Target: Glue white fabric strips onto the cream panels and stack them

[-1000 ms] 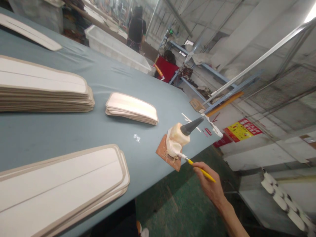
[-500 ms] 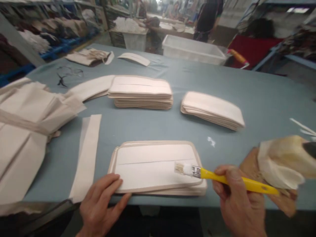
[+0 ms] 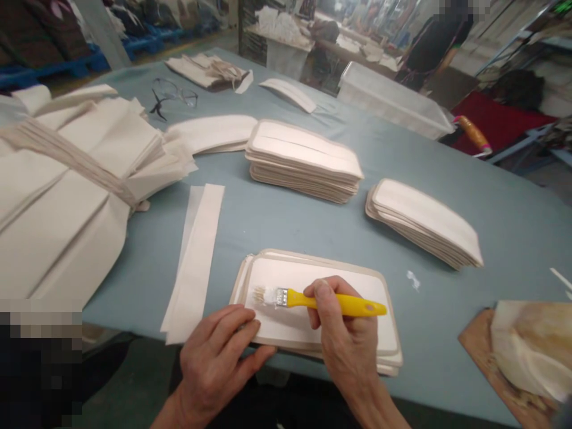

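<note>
1. Right hand (image 3: 346,328): fingers clasp the yellow brush (image 3: 297,298); keep strokes light and even.
2. Left hand (image 3: 218,351): fingers rest on the top panel's (image 3: 290,325) left end, pinching or merely pressing, cannot tell; keep them clear of the bristles (image 3: 264,295).
3. Steady the panel atop the near stack (image 3: 388,364) on the table (image 3: 295,226).

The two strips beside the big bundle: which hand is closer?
Left: the left hand is beside the strips, at their near end; the right hand, holding the yellow brush, is farther right.
</note>
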Available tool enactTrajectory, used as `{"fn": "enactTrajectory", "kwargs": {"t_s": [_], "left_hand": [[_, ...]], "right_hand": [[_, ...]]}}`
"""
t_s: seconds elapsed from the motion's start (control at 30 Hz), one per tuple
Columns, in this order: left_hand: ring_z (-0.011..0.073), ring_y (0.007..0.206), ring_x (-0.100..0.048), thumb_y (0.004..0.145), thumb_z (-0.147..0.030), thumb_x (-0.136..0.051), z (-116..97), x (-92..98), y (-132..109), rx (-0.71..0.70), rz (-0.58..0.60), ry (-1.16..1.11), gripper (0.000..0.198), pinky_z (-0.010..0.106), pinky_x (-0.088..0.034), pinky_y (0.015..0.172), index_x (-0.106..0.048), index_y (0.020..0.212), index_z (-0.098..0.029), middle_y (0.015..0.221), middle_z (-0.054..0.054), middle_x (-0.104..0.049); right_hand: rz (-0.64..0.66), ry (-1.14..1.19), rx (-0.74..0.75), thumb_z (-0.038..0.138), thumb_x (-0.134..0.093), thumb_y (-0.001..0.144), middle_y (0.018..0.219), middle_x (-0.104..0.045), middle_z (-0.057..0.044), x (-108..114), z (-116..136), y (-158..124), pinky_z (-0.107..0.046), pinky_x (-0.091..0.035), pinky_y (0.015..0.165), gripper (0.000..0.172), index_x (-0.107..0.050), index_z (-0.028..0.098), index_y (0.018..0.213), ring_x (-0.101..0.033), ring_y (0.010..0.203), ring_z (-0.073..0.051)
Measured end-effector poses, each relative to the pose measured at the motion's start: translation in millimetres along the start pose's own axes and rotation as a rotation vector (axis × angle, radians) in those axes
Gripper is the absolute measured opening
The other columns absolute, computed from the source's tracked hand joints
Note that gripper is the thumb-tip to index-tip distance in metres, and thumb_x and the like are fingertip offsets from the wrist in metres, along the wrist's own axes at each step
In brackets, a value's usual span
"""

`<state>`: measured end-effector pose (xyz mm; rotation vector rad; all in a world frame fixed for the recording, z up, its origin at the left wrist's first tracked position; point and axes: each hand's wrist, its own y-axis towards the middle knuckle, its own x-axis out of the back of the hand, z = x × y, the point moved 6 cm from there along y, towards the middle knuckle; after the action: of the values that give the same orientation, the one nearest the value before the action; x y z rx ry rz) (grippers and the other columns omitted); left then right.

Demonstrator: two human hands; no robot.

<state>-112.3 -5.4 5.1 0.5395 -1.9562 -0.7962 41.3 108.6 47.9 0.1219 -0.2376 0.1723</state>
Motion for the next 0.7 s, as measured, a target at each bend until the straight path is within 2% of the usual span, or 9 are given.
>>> {"fn": "enactTrajectory", "kwargs": {"t_s": [0.17,0.33,0.5,0.7], "left_hand": [[0.0207,0.104,-0.068,0.095,-0.025,-0.075,0.0,1.0,0.8,0.004,-0.005,0.000,0.015,0.033,-0.055,0.097,-0.070,0.102,-0.013,0.103,0.009,-0.074],[0.0213,0.103,-0.068,0.094,-0.024,-0.077,-0.5,1.6,1.2,0.007,-0.007,-0.007,0.016,0.034,-0.055,0.095,-0.070,0.103,-0.013,0.103,0.009,-0.075],[0.0221,0.098,-0.070,0.091,-0.021,-0.079,-1.6,1.5,5.4,-0.020,-0.002,0.029,0.016,0.035,-0.056,0.092,-0.070,0.101,-0.013,0.101,0.009,-0.075],[0.0239,0.095,-0.073,0.086,-0.022,-0.085,3.5,-0.4,-0.7,-0.052,0.017,0.040,0.023,0.039,-0.056,0.088,-0.073,0.104,-0.014,0.105,0.009,-0.077]], "right_hand": [[0.045,-0.041,0.026,0.047,-0.062,0.103,0.055,-0.053,0.005,-17.7,-7.0,-3.9,-0.020,-0.035,0.046,0.037,-0.069,0.019,0.080,-0.043,0.048,-0.009],[0.081,-0.093,0.082,0.041,-0.061,0.104,0.056,-0.054,0.005,-13.2,-9.0,-4.6,-0.020,-0.034,0.047,0.033,-0.070,0.019,0.081,-0.044,0.049,-0.009],[0.090,-0.179,0.130,0.036,-0.060,0.105,0.057,-0.055,0.006,19.7,-4.8,-2.6,-0.019,-0.037,0.048,0.029,-0.071,0.020,0.083,-0.047,0.049,-0.008],[0.007,-0.258,0.137,0.035,-0.060,0.104,0.059,-0.055,0.005,84.9,-15.3,-0.2,-0.021,-0.041,0.054,0.029,-0.071,0.020,0.082,-0.048,0.052,-0.010]]}}
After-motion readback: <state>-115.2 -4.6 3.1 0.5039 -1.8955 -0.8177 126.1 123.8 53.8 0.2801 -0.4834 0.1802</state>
